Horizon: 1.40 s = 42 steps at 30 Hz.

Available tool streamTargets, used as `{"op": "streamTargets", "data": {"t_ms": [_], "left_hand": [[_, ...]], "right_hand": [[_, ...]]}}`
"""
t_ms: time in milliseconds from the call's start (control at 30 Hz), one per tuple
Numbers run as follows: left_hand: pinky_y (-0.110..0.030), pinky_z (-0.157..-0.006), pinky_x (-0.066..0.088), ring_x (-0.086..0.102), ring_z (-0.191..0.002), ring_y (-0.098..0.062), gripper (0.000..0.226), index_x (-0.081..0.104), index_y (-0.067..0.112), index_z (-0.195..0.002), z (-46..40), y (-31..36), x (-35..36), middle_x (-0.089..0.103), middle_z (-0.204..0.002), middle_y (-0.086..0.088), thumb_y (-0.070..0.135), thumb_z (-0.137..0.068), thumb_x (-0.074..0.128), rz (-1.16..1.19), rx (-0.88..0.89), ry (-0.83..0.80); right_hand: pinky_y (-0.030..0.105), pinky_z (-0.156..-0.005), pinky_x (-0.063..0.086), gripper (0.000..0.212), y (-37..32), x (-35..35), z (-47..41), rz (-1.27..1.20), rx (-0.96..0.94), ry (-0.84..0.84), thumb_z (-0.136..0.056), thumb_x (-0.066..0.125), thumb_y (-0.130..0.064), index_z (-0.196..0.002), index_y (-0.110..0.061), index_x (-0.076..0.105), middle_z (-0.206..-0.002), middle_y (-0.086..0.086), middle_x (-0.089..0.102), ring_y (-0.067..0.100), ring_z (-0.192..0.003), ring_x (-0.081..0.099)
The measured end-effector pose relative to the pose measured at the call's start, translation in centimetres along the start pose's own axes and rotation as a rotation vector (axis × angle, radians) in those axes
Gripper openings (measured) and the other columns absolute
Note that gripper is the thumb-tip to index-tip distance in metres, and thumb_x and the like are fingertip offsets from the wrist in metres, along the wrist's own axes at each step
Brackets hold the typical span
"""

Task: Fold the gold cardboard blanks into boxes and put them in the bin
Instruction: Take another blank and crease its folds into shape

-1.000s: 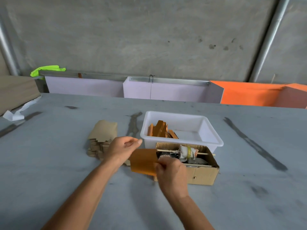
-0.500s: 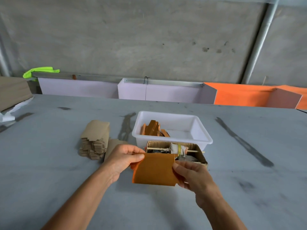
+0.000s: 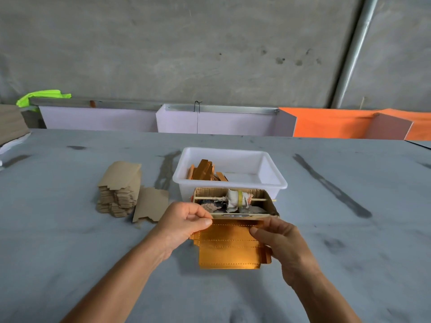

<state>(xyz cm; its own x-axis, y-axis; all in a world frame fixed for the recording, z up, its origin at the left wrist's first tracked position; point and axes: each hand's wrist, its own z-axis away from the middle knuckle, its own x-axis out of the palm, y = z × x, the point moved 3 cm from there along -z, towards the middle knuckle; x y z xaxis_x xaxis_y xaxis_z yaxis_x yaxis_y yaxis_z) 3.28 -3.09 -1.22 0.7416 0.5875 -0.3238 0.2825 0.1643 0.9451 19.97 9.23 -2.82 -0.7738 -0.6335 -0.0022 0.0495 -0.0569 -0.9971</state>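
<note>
Head view: gold blank (image 3: 229,247) held flat just above desk (image 3: 70,241), shiny side up so dashed fold lines show. Left hand (image 3: 184,223) and right hand (image 3: 277,234) each pinch far edge with fingers, likely to start first fold. White bin (image 3: 271,183) sits just beyond, within reach, folded gold boxes (image 3: 205,170) inside. Stack of blanks (image 3: 120,190) lies left for next pick. Open cardboard box (image 3: 271,206) of scraps stands between hands and bin.

A single head-worn view is given, aimed forward and down across the grey table (image 3: 70,229). The white bin (image 3: 229,180) is seen at mid-distance near the frame's centre; the concrete wall (image 3: 186,54) beyond it fills the upper frame.
</note>
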Motion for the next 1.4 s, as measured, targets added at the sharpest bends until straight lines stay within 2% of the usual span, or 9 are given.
{"op": "streamTargets", "data": {"t_ms": [200, 333, 433, 533, 667, 867, 967, 1133, 1400], "left_hand": [[-0.015, -0.062, 0.05, 0.064, -0.064, -0.005, 0.024, 0.07, 0.029, -0.068, 1.5, -0.3, 0.6, 0.071, -0.068, 0.009, 0.008, -0.077, 0.075, -0.182, 0.213, 0.088], [-0.015, -0.065, 0.048, 0.062, -0.066, -0.002, 0.026, 0.07, 0.028, -0.065, 2.7, -0.1, 0.7, 0.068, -0.068, 0.014, 0.004, -0.075, 0.076, -0.27, 0.412, 0.201], [-0.027, -0.066, 0.047, 0.058, -0.072, -0.012, 0.015, 0.068, 0.013, -0.065, 4.2, -0.2, 1.6, 0.065, -0.075, 0.006, 0.005, -0.077, 0.069, -0.602, 0.788, 0.212], [-0.028, -0.064, 0.045, 0.057, -0.07, -0.02, 0.021, 0.065, 0.012, -0.062, 5.8, -2.3, 3.2, 0.062, -0.073, 0.001, 0.009, -0.081, 0.058, -0.839, 0.921, 0.098], [-0.027, -0.061, 0.044, 0.056, -0.067, -0.017, 0.018, 0.061, 0.017, -0.058, 6.6, -4.7, 4.5, 0.058, -0.067, 0.002, 0.016, -0.076, 0.058, -0.936, 0.883, 0.031], [-0.022, -0.068, 0.037, 0.045, -0.075, -0.002, 0.007, 0.071, 0.022, -0.062, 5.7, -5.7, 4.3, 0.059, -0.068, 0.01, 0.024, -0.065, 0.077, -0.699, 0.594, 0.016], [-0.022, -0.08, 0.036, 0.049, -0.088, -0.003, 0.007, 0.074, 0.019, -0.069, 5.0, -6.5, 4.2, 0.061, -0.082, 0.012, 0.021, -0.072, 0.079, -0.619, 0.378, 0.047], [-0.023, -0.101, 0.026, 0.04, -0.116, -0.005, 0.009, 0.075, 0.023, -0.078, 4.2, -7.1, 4.7, 0.05, -0.116, 0.02, 0.031, -0.08, 0.072, -0.597, 0.165, 0.095], [-0.019, -0.101, 0.019, 0.029, -0.127, -0.008, 0.02, 0.064, 0.032, -0.057, 4.4, -7.0, 4.5, 0.042, -0.139, 0.019, 0.036, -0.07, 0.078, -0.554, -0.037, 0.186]], "right_hand": [[0.014, -0.05, 0.046, 0.024, 0.4, -0.4, 0.2, 0.062, -0.27, 0.002, -0.078, 0.071, 0.001, -0.065, -0.018, 0.073, -0.066, -0.001, 0.07, 0.004, -0.059, 0.063], [0.02, -0.067, 0.051, 0.025, 1.3, -0.7, 0.4, 0.184, -0.383, 0.045, -0.075, 0.074, 0.001, -0.066, -0.022, 0.073, -0.071, -0.004, 0.07, 0.009, -0.073, 0.063], [0.02, -0.069, 0.046, 0.022, 1.4, -1.3, 1.4, 0.588, -0.737, 0.134, -0.072, 0.076, 0.003, -0.069, -0.018, 0.07, -0.071, -0.012, 0.066, 0.009, -0.076, 0.061], [0.025, -0.068, 0.039, 0.008, 3.2, -1.5, 2.8, 0.992, -0.946, 0.002, -0.071, 0.073, -0.014, -0.067, -0.02, 0.069, -0.073, -0.012, 0.065, 0.013, -0.074, 0.059], [0.025, -0.064, 0.041, 0.004, 4.9, -1.9, 3.6, 1.143, -0.912, -0.093, -0.068, 0.073, -0.022, -0.068, -0.024, 0.07, -0.075, -0.012, 0.065, 0.016, -0.071, 0.063], [0.033, -0.055, 0.052, 0.007, 5.7, -2.2, 4.1, 1.015, -0.728, -0.068, -0.065, 0.077, -0.015, -0.067, -0.021, 0.073, -0.07, -0.003, 0.062, 0.022, -0.065, 0.06], [0.037, -0.067, 0.048, 0.008, 6.3, -2.4, 3.7, 0.954, -0.526, -0.002, -0.073, 0.078, -0.014, -0.069, -0.019, 0.073, -0.073, -0.005, 0.06, 0.018, -0.075, 0.055], [0.026, -0.081, 0.041, 0.008, 6.4, -1.4, 2.7, 0.961, -0.287, 0.087, -0.079, 0.068, -0.028, -0.078, -0.023, 0.075, -0.075, -0.012, 0.054, 0.013, -0.089, 0.051], [0.024, -0.072, 0.043, 0.006, 6.2, -1.6, 1.6, 0.969, -0.049, 0.099, -0.072, 0.067, -0.024, -0.069, -0.021, 0.071, -0.074, -0.004, 0.059, 0.021, -0.087, 0.06]]}}
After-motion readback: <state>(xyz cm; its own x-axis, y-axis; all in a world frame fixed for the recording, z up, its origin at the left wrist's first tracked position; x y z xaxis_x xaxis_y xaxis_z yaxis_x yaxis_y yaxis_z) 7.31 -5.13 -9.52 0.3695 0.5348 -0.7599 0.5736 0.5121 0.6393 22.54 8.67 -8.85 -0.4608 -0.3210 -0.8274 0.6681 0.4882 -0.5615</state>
